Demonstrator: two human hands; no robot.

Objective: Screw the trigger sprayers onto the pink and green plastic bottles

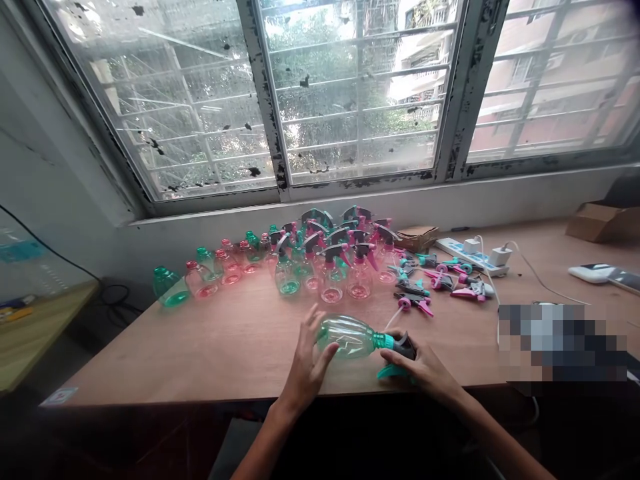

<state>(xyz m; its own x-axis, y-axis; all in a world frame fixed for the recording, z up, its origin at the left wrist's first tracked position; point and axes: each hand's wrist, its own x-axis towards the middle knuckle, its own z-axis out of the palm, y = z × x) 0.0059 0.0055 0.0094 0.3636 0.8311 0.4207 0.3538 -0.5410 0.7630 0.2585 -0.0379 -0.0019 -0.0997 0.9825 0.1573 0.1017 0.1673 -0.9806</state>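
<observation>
Above the front part of the table, a clear green spray bottle (347, 335) lies on its side between my hands. My left hand (306, 363) is closed round its base end, thumb on the near side, fingertips slightly blurred. At the neck end, my right hand (425, 367) grips the dark grey spray head (404, 347). This head has a teal collar (383, 341) against the bottle's neck and a teal trigger (393, 371) pointing toward me. Whether the collar is fully tight cannot be seen.
Several pink and green bottles with spray heads (332, 280) stand behind my hands. Open-necked bottles (203, 280) stand to the left. Loose spray heads (415, 293) lie on the right, near a white power strip (470, 257) with cables. A cardboard box (603, 221) sits far right.
</observation>
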